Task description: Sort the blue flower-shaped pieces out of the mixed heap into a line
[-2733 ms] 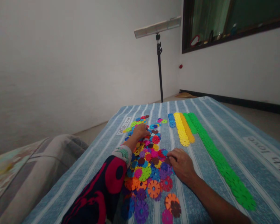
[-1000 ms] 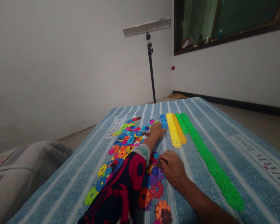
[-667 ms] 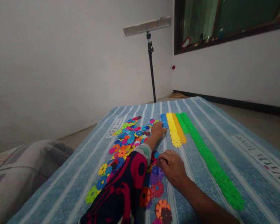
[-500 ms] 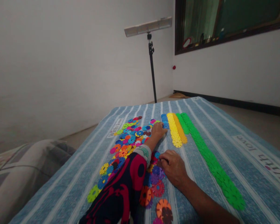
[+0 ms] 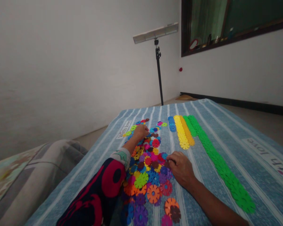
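Note:
Loose notched plastic discs (image 5: 153, 193) in many colours lie in a long pile on the striped blue cloth. My left hand (image 5: 139, 133) reaches to the pile's far part, fingers bent down among blue and pink discs; its fingertips are partly hidden. Curled at the pile's right edge, my right hand (image 5: 182, 168) has thumb and forefinger together beside a brown disc and purple ones; what they hold, if anything, cannot be made out. Overlapping rows stand to the right: a short blue row (image 5: 172, 124), a yellow row (image 5: 181, 133), a darker yellow row (image 5: 188, 133) and green rows (image 5: 217, 160).
The cloth (image 5: 207, 194) covers a flat surface with printed words near both sides. Beyond its far edge stands a lamp on a black pole (image 5: 159, 75). Grey fabric (image 5: 54, 169) is bunched at the left. White walls and a dark-framed window (image 5: 209, 25) lie behind.
My left hand has moved left from the end of the blue row to the far part of the pile. My right hand stays by the pile's edge. The view has shifted slightly left.

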A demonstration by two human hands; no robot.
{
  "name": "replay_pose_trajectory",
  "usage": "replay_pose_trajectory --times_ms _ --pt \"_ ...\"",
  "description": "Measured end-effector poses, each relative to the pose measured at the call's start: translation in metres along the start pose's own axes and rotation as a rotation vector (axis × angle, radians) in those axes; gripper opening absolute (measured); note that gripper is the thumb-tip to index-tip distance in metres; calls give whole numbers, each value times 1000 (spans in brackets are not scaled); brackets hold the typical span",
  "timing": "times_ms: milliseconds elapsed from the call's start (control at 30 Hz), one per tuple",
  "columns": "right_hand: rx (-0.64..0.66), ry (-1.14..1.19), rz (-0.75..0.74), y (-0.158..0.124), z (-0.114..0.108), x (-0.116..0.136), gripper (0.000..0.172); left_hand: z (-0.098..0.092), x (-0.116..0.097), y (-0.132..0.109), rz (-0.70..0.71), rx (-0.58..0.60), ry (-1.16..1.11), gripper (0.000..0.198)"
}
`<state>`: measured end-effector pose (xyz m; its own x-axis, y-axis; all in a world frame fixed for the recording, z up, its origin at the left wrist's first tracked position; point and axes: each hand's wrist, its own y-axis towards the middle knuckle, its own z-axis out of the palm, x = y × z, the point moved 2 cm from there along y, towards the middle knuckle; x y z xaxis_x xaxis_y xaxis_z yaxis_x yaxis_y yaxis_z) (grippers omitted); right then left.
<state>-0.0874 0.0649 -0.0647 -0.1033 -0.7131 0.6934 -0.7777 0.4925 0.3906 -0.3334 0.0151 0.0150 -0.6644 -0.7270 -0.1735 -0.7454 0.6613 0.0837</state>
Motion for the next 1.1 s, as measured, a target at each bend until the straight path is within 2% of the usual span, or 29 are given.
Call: replay_pose_trajectory --times_ms 100,300,533,833,1000,1100 --pt "0 -8 1 0 1 -1 22 1 10 0 18 43 77 21" --pt "-11 -7 -11 1 2 -3 22 11 2 -2 -2 93 177 28" --pt "-19 -21 -1 1 1 -1 22 6 1 1 24 136 223 22" --pt "-7 -11 11 1 0 0 21 7 3 -5 32 108 184 24" --pt "-6 1 1 1 0 -1 21 10 6 -3 -1 63 83 18" --pt "1 -2 4 1 1 -2 21 10 11 1 -17 21 -13 24"
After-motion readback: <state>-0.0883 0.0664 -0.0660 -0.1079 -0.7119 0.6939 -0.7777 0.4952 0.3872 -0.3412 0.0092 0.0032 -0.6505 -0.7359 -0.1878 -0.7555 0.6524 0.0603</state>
